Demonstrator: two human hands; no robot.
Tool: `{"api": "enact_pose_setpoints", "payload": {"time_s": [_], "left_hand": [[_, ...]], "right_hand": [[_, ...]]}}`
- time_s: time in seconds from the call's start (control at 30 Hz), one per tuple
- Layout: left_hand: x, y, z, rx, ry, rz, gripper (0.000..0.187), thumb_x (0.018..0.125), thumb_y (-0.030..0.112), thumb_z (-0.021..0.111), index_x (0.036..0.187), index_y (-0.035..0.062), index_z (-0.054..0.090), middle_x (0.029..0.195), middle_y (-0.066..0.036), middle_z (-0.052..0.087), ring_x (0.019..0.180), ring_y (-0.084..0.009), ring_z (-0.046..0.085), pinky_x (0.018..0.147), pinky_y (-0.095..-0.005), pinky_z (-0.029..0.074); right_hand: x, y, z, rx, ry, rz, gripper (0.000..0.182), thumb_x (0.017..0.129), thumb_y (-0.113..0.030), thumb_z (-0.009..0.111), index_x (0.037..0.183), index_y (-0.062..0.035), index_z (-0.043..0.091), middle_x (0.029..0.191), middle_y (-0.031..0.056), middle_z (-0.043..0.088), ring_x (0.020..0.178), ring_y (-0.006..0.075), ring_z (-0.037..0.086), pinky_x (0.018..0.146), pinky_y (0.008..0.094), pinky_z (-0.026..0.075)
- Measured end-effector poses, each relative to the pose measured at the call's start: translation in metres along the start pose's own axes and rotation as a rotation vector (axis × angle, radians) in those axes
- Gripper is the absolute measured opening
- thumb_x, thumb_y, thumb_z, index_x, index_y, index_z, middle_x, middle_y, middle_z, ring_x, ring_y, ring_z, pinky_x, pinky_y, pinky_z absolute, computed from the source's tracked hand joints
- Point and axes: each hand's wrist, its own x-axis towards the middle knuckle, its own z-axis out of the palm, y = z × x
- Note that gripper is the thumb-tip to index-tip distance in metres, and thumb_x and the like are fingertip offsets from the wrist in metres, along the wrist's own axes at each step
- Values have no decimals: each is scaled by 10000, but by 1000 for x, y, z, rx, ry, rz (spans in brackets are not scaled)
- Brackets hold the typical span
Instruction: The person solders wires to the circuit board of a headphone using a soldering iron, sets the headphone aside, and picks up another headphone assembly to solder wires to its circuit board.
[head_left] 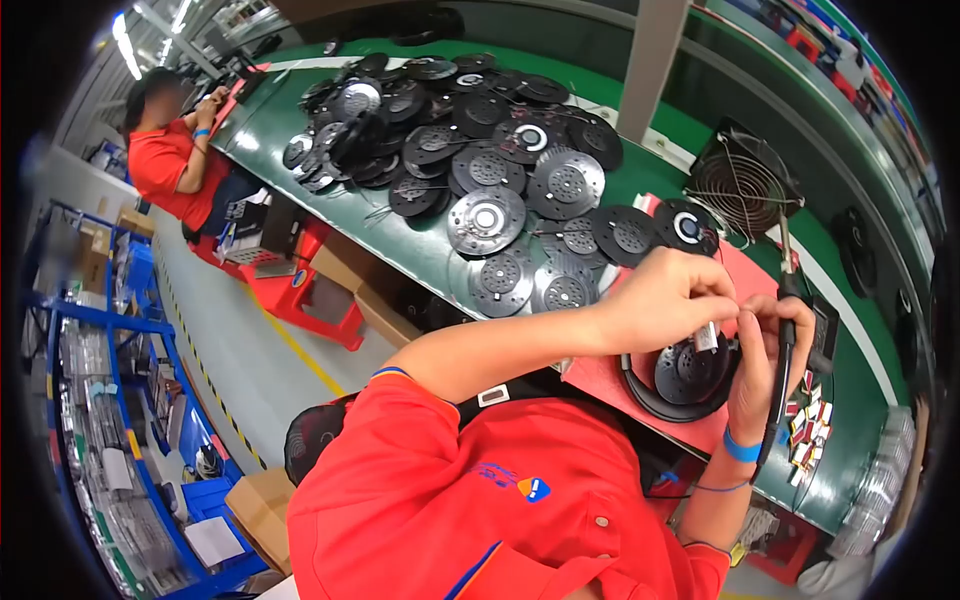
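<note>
My left hand (672, 295) is closed in a pinch, with a small white rectangular part (707, 337) showing just below its fingers. Opposite it, my right hand (765, 350), blue band at the wrist, has thumb and fingertips pressed together. A soldering iron (787, 335) with a black handle and metal shaft lies across that right hand, held in its fingers with the shaft pointing away from me. Beneath both hands, a black round disc (685, 372) with a perforated centre rests in a black ring-shaped shell (668, 408) on a pink mat (610, 385).
A big heap of black discs (485, 165) covers the green bench (425, 265). A fan with a wire guard (745, 188) stands behind my hands. Several small white-and-red parts (810, 430) and stacked clear trays (875, 480) lie right. A seated co-worker (170, 160) is far left.
</note>
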Motion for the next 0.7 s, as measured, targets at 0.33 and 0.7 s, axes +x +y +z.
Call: {"api": "enact_pose_setpoints", "payload": {"time_s": [0.33, 0.7], "left_hand": [[0, 0, -2, -38, 1, -67, 90, 871, 50, 583, 863, -39, 590, 689, -69, 637, 609, -109, 619, 537, -247, 509], [36, 5, -22, 425, -140, -221, 143, 753, 125, 626, 759, -16, 649, 604, -47, 611, 542, -112, 552, 528, -268, 438]], "right_hand": [[0, 0, 7, -118, -13, -9, 341, 793, 110, 614, 1056, -33, 450, 885, 81, 583, 799, 125, 587, 716, 236, 487], [4, -4, -17, -750, -39, -329, 204, 810, 82, 610, 963, -28, 532, 901, 75, 641, 770, 133, 599, 727, 252, 475]]}}
